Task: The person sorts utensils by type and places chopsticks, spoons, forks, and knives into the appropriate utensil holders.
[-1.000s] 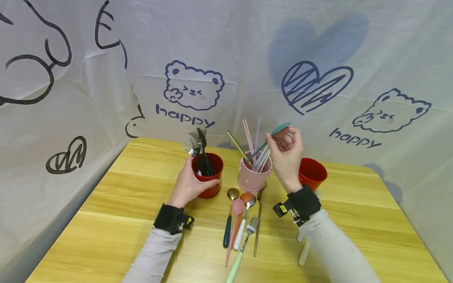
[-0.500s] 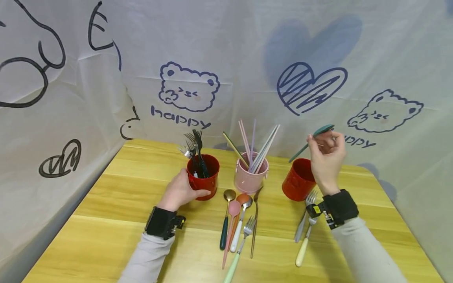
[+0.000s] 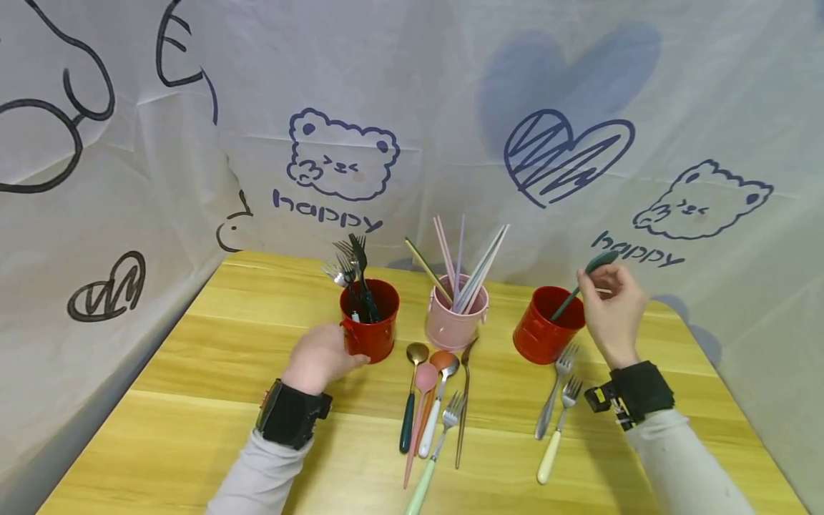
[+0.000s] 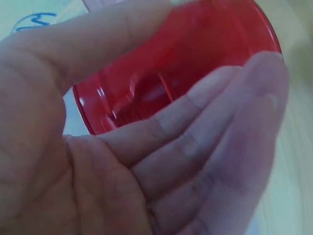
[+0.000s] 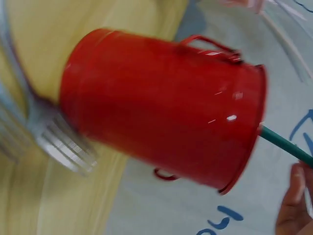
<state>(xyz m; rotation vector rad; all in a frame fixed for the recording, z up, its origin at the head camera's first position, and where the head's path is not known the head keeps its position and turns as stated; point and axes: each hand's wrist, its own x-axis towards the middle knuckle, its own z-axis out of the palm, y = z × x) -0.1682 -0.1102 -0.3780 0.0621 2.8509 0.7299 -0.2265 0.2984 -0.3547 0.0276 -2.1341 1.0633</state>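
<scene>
My right hand [image 3: 614, 313] pinches a green spoon [image 3: 564, 305] near its bowl. The spoon's handle slants down into the right red bucket [image 3: 538, 336], its lower end hidden inside; the right wrist view shows the handle [image 5: 286, 145] crossing the rim. My left hand [image 3: 320, 357] is beside the left red bucket [image 3: 376, 342], which holds several forks [image 3: 360, 263], tines up. In the left wrist view the fingers [image 4: 195, 142] are extended and loosely bent, thumb apart, in front of the bucket wall [image 4: 195, 58]; I cannot tell whether they touch it.
Between the red buckets stands a pink bucket [image 3: 452, 330] with several thin sticks. In front of it lie several spoons and forks, including a pink spoon [image 3: 425, 379] and a green-handled fork [image 3: 444, 438]. Two forks [image 3: 560, 429] lie before the right bucket. A drawn-on cloth [image 3: 444, 143] hangs behind.
My right hand has carried the green spoon from above the pink bucket rightward, then lowered its handle into the right red bucket. My left hand has loosened from the left bucket and dropped slightly.
</scene>
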